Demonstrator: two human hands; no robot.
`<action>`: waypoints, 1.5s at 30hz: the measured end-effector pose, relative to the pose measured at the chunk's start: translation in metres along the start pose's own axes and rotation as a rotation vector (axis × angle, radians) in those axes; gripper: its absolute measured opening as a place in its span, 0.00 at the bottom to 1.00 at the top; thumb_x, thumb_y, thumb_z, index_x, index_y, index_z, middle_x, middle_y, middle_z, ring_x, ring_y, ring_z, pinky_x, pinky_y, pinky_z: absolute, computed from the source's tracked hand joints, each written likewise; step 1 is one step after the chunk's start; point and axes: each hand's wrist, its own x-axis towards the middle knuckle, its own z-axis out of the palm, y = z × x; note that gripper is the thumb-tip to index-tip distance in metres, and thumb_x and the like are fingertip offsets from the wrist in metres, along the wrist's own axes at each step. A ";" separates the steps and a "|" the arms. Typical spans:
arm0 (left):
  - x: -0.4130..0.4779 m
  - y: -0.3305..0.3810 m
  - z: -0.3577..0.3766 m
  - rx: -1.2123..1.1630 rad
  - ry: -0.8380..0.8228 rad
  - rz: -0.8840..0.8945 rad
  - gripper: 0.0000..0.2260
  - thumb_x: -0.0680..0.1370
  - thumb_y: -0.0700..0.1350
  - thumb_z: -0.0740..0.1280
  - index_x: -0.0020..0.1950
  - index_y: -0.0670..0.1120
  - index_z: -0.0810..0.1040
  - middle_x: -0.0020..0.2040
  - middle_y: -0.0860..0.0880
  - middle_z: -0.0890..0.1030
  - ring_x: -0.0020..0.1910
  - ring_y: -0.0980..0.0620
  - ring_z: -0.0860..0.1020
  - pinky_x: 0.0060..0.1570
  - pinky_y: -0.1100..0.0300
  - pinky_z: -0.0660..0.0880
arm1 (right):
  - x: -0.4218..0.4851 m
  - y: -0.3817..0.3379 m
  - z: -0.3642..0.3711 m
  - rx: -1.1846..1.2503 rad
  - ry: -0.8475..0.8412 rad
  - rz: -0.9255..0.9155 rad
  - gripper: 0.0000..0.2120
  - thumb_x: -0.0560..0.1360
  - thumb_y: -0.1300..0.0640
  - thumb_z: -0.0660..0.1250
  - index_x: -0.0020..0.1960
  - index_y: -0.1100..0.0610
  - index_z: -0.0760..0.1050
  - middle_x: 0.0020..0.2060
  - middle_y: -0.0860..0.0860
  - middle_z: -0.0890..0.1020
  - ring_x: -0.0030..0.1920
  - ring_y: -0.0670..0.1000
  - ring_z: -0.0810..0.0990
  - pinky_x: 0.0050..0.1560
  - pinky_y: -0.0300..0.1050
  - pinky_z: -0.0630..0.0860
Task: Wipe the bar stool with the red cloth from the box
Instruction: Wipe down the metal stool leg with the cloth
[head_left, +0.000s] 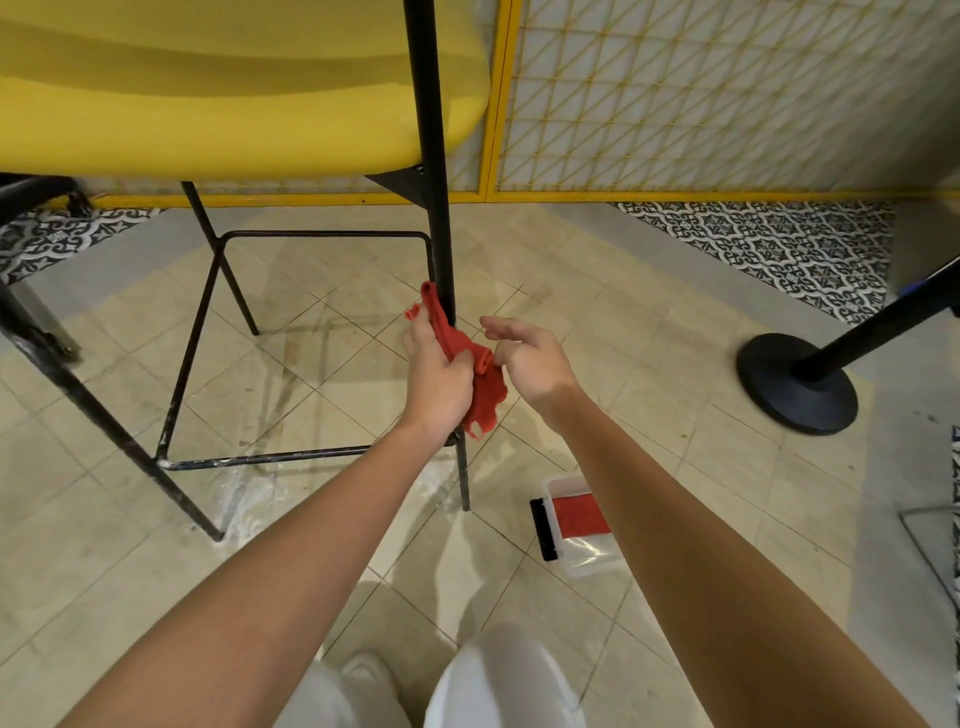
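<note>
Head view, showing left hand (439, 382) with fingers (411, 335) curled tight round red cloth (467, 358), pressed to black leg of bar stool (439, 234) just ahead of them, right hand (530, 358) just beside, fingers loosely curled, holding nothing, contact with cloth unclear, box (592, 553) on floor well behind right fingers.

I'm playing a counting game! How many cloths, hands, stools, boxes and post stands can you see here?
Red cloths: 2 (held cloth, spare cloth in the box)
Hands: 2 (left hand, right hand)
Bar stool: 1
Box: 1
Black post stand: 1
Total: 7
</note>
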 end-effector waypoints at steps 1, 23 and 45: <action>0.003 -0.002 -0.001 0.021 -0.025 -0.045 0.26 0.77 0.33 0.60 0.73 0.48 0.61 0.61 0.46 0.68 0.48 0.58 0.74 0.42 0.69 0.72 | -0.001 0.001 -0.001 -0.005 -0.002 0.001 0.23 0.74 0.68 0.56 0.66 0.54 0.73 0.63 0.52 0.75 0.62 0.46 0.70 0.59 0.38 0.63; -0.037 0.004 -0.012 -0.193 0.068 -0.153 0.20 0.76 0.31 0.60 0.62 0.53 0.66 0.49 0.51 0.76 0.41 0.57 0.77 0.35 0.66 0.76 | -0.008 0.008 0.006 0.019 -0.037 0.099 0.17 0.79 0.55 0.57 0.66 0.52 0.71 0.64 0.52 0.75 0.62 0.51 0.73 0.59 0.48 0.73; -0.009 0.017 -0.048 -0.051 0.092 -0.182 0.13 0.77 0.37 0.58 0.59 0.47 0.73 0.48 0.51 0.80 0.47 0.57 0.75 0.53 0.61 0.69 | 0.021 -0.007 0.031 0.149 0.238 -0.207 0.13 0.81 0.51 0.56 0.63 0.53 0.70 0.58 0.51 0.72 0.57 0.54 0.77 0.59 0.56 0.75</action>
